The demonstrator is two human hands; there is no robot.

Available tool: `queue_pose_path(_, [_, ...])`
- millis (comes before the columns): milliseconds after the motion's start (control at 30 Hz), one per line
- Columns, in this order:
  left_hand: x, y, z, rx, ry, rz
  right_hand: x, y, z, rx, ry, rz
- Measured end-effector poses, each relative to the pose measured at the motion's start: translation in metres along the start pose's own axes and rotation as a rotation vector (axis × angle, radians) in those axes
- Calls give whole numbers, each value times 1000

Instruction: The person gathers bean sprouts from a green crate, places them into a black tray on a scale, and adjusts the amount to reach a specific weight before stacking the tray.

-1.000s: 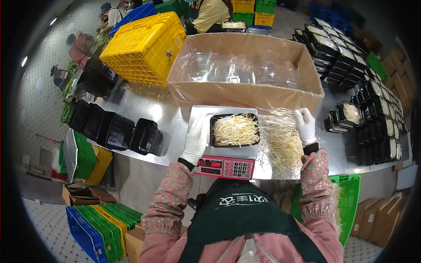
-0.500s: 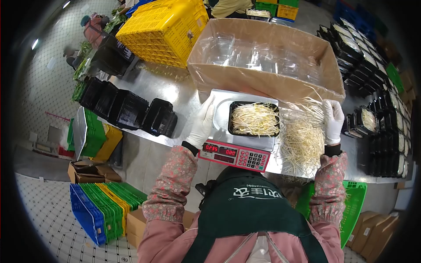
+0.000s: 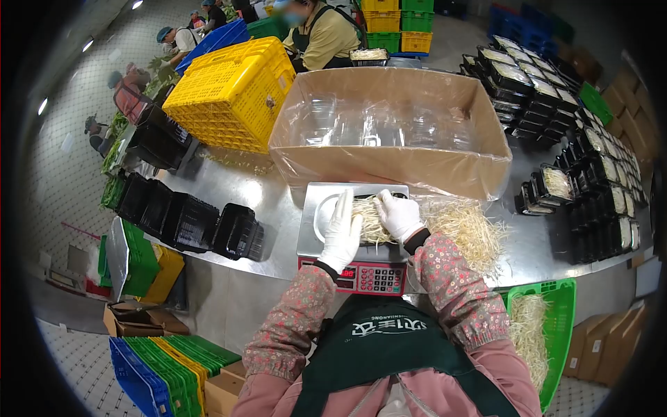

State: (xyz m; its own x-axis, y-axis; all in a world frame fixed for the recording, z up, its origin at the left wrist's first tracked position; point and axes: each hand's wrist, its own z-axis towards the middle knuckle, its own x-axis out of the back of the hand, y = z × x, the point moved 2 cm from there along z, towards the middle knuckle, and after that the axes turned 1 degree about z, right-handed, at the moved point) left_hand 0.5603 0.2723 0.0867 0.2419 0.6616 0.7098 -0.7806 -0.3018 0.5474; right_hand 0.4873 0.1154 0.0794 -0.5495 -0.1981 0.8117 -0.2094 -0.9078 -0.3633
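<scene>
Bean sprouts [image 3: 372, 221] sit heaped on the weighing scale [image 3: 306, 233], between my two white-gloved hands; the black tray seen under them earlier is now mostly hidden. My left hand [image 3: 342, 233] is open, fingers stretched out flat along the left side of the heap. From the right, my right hand [image 3: 400, 217] has its fingers bent together on the sprouts at the heap's right edge. A loose pile of bean sprouts [image 3: 465, 233] lies on the metal table, right of the scale. My left wrist partly covers the scale's red display panel [image 3: 379, 278].
Behind the scale stands a cardboard box [image 3: 389, 167] holding clear plastic lids. Black empty trays [image 3: 194, 222] line the left. Filled trays [image 3: 556, 184] are stacked at right. A yellow crate [image 3: 229, 97] stands at back left. A green crate [image 3: 559, 333] with sprouts is lower right. Co-workers are beyond.
My right hand has moved left from the loose pile to the sprouts on the scale. My left hand has shifted from the scale's left edge to the heap. The view has tilted up.
</scene>
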Motion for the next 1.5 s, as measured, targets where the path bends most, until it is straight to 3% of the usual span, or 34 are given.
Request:
queue_pose_path(67, [-15, 5, -3, -185, -177, 393, -1, 2, -3, 15, 7, 1])
queue_pose_path(133, [-17, 5, -4, -181, -183, 418, -1, 8, -3, 49, 50, 21])
queue_pose_path(233, [-15, 8, -2, -189, -195, 434, 21, 29, -4, -104, 27, -7])
queue_pose_path(300, [-16, 6, -1, -187, -219, 429, 47, 55, -7, -176, 162, 156])
queue_pose_path(400, [-7, 4, 0, -158, -203, 184, 86, 103, -26, -357, 186, 293])
queue_pose_path(467, [9, 2, 2, -95, -155, -43, 93, 145, -46, -413, -134, -78])
queue_pose_path(500, [24, 3, 5, -73, -108, 36, 92, 161, -54, -412, -331, -251])
queue_pose_path(567, [26, -21, 2, 99, -26, -270, 111, 142, -51, -319, -238, -372])
queue_pose_path(600, [33, -17, 3, 133, -22, -259, 121, 125, -45, -272, -193, -432])
queue_pose_path(700, [10, -16, 3, 28, 12, -120, 107, 45, -9, 46, -15, 49])
queue_pose_path(767, [-11, -6, 10, -1, -74, -121, 72, -5, -8, 258, -196, 90])
queue_pose_path(833, [-18, 0, 9, -85, -221, 83, 33, -16, -19, 188, -428, -41])
queue_pose_path(900, [-16, 9, 12, -223, -197, 281, 25, -18, -24, 101, -489, -31])
queue_pose_path(1000, [-15, 13, 20, -135, -330, 224, 15, -18, -23, 30, -469, 11])
queue_pose_path(1100, [-19, 3, 36, -177, -446, 298, -4, -3, -7, 42, -490, 53])
queue_pose_path(1133, [-20, 0, 37, -290, -389, 349, 0, -2, -2, 58, -487, 25])
queue_pose_path(1233, [-30, -5, 30, -141, -364, 304, 5, 8, 7, 162, -622, 66])
queue_pose_path(1300, [-29, -6, 23, -178, -334, 341, 10, 20, 7, 298, -662, 121])
queue_pose_path(1500, [-28, 5, 24, -106, -376, 327, 18, 16, 4, 274, -617, 0])
